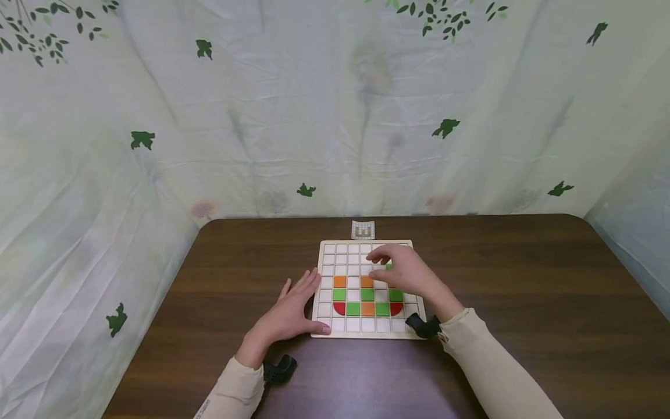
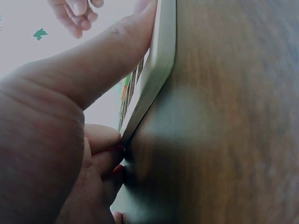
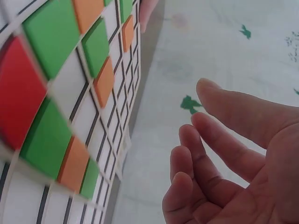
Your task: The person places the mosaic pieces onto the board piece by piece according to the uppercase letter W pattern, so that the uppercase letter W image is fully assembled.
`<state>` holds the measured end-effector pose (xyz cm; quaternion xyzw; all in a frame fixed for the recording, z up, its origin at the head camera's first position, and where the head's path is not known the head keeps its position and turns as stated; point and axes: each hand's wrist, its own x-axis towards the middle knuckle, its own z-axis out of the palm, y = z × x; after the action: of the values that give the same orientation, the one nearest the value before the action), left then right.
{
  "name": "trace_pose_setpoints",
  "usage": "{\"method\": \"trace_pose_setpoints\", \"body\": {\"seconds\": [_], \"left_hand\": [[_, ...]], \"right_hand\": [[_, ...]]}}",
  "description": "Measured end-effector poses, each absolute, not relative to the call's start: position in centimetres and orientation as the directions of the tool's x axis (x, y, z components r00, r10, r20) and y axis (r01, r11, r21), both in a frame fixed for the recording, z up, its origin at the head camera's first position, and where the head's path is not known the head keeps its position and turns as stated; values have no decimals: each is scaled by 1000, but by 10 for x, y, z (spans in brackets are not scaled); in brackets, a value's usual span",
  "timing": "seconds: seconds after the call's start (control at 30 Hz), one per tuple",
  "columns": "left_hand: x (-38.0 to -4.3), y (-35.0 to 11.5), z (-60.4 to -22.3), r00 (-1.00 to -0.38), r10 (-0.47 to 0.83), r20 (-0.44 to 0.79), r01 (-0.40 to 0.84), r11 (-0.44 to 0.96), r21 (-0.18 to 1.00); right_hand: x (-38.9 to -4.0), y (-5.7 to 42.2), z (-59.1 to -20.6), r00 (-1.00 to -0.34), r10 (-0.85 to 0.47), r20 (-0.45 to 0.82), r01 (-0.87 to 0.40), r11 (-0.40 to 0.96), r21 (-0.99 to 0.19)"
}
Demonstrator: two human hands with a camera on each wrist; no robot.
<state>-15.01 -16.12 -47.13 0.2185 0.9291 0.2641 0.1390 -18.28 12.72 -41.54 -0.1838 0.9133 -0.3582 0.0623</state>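
A light-framed grid board (image 1: 353, 327) lies on the table with orange, green and red flat tiles in some of its white squares. Two red tiles (image 1: 339, 308) have a rounded corner. My left hand (image 1: 287, 311) rests at the board's left side, fingers stretched along the edge and thumb on the front left corner. Over the upper right part of the board hovers my right hand (image 1: 405, 269), hiding some squares there. In the right wrist view its loosely bent fingers (image 3: 189, 149) and thumb stand apart, with nothing between them. A green tile (image 1: 389, 266) peeks out behind that hand.
A small printed card (image 1: 363, 230) with a grid pattern lies just behind the board. The brown wooden table (image 1: 523, 279) extends to both sides. Behind it hangs a pale curtain (image 1: 293, 116) with green leaf prints. Each wrist wears a black strap device (image 1: 280, 369).
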Motion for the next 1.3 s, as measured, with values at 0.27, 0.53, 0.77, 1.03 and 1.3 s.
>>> {"method": "trace_pose_setpoints", "body": {"seconds": [0.27,0.53,0.77,1.03,1.3], "left_hand": [[-151,-162,-471,-866,482,-131,337,758,559],[-151,-162,-472,-866,480,-141,335,764,551],[-150,-162,-470,-866,482,-136,335,760,558],[-150,-162,-470,-864,484,-136,337,759,557],[-150,-163,-469,-858,495,-136,346,753,560]], "right_hand": [[-172,154,-414,-929,-369,34,-291,672,-681],[-156,180,-418,-937,-348,36,-275,671,-689],[-141,204,-424,-946,-323,27,-251,680,-689],[-127,227,-433,-950,-311,26,-248,701,-669],[-118,245,-441,-946,-325,-15,-235,717,-656]]}}
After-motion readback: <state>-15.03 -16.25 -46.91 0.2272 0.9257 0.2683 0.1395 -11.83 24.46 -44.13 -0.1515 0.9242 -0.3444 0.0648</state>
